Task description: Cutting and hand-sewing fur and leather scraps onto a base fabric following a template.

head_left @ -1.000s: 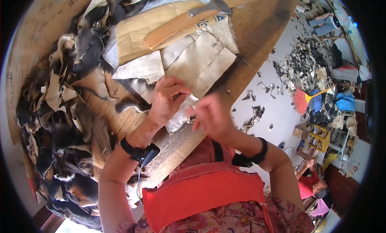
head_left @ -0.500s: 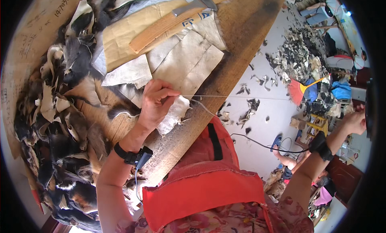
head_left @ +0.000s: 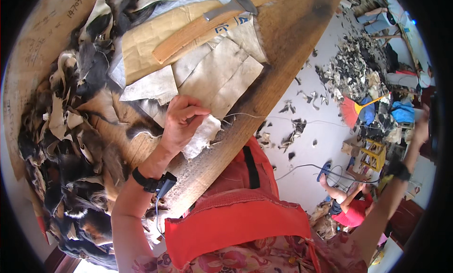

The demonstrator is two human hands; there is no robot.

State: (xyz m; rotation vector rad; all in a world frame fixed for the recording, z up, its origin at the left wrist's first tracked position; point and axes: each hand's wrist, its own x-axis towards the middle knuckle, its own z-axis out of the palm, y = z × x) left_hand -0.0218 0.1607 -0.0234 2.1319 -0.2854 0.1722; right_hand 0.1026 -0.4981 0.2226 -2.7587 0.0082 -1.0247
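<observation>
At the edge of the wooden board, my left hand (head_left: pixel 181 121) is closed, thumb and forefinger pinched on a small pale piece of hide (head_left: pixel 203 137). A thin white thread (head_left: pixel 264 116) runs from beside this piece toward the right, hanging in a slack curve. My right hand (head_left: pixel 421 130) is stretched far out at the right rim, blurred by motion, so its fingers do not show clearly. Larger cream hide pieces (head_left: pixel 217 75) lie flat just beyond my left hand. Across a brown paper sheet (head_left: pixel 139 49) rests a hammer with a wooden handle (head_left: pixel 188 39).
Dark and pale fur scraps (head_left: pixel 71 145) are heaped on the left of the board (head_left: pixel 278 51). Below on the right, fur scraps litter the floor around a red broom (head_left: pixel 349 111) and a yellow stool (head_left: pixel 373 155). A person in red (head_left: pixel 354 211) sits at lower right.
My right arm has swung farther out to the right, and its hand is now blurred. The thread has gone from taut to slack. My left hand stays nearly in place, still pinching.
</observation>
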